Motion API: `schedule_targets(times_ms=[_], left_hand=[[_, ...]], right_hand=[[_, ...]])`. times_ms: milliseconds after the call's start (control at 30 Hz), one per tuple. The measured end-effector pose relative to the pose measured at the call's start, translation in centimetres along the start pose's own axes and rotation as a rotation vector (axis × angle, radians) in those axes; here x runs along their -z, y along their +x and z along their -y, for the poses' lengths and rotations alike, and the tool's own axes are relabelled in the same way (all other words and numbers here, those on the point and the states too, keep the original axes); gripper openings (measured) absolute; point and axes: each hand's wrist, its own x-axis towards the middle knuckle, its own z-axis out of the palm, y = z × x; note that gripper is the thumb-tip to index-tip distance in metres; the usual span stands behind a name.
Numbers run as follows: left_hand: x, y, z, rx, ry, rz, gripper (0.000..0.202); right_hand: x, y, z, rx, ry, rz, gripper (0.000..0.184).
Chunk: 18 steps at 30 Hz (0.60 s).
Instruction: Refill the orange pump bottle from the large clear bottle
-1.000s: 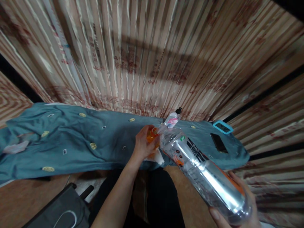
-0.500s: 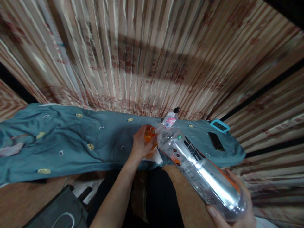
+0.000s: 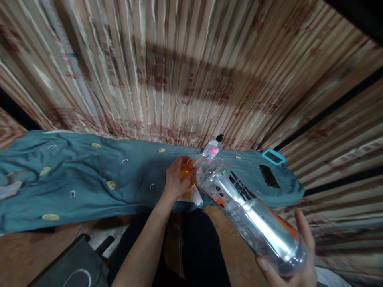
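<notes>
A large clear plastic bottle [image 3: 251, 215] with a silver and orange label lies tilted across the view, its neck low and to the left. My right hand [image 3: 302, 255] grips its base, thumb on the near side and a finger raised on the far side. My left hand [image 3: 176, 179] is closed around a small orange see-through container [image 3: 187, 169], whose exact kind is partly hidden by the fingers. The bottle's mouth meets the container's top; whether they touch or liquid flows I cannot tell. White tissue-like material [image 3: 193, 196] lies under the container.
Teal patterned cloth [image 3: 134, 175] covers the long narrow surface. Behind the big bottle stands a clear bottle with a black cap [image 3: 213, 148]. A phone [image 3: 269, 176] and a blue-framed device [image 3: 273, 157] lie at the right. A striped curtain [image 3: 167, 79] hangs behind.
The view has shifted slightly, so everything sits a little further left. A finger of my right hand has lifted from the bottle's far side. The left hand keeps its hold.
</notes>
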Motion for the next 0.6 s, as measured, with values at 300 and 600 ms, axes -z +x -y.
schedule_targets(times_ms=[300,600], left_hand=[[-0.07,0.01,0.09,-0.021,-0.011,-0.013,0.048],[0.08,-0.05,-0.07,-0.019,0.006,0.005,0.039]], right_hand=[[-0.04,-0.03,0.33,0.013,0.0,-0.01,0.109],[0.07,-0.06,0.83,0.0,0.001,0.013,0.109]])
